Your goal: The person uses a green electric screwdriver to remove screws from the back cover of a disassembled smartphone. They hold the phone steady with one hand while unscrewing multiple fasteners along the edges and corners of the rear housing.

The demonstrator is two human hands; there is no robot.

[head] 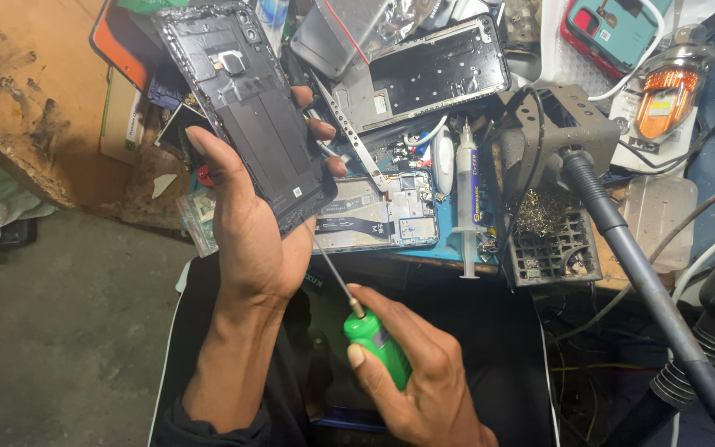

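A: Labels noted?
B: A small white sticker sat low on the black phone back cover (246,108); a syringe (467,194) with a blue-and-yellow label lay upright on the bench, right of an opened phone (378,217).
A: Anything obscured?
B: The screwdriver tip was hidden behind the cover.
A: Hands?
B: Left hand (250,236) gripped the cover's lower end, raised; right hand (419,385) clasped the green-handled screwdriver (357,314) just below it.

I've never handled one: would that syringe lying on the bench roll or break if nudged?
The syringe has a round barrel, so it might roll, though the flange near its plunger end would probably stop it soon. It looks like thin plastic, likely light and fairly stiff. The clutter beside it, like the opened phone, would probably block it.
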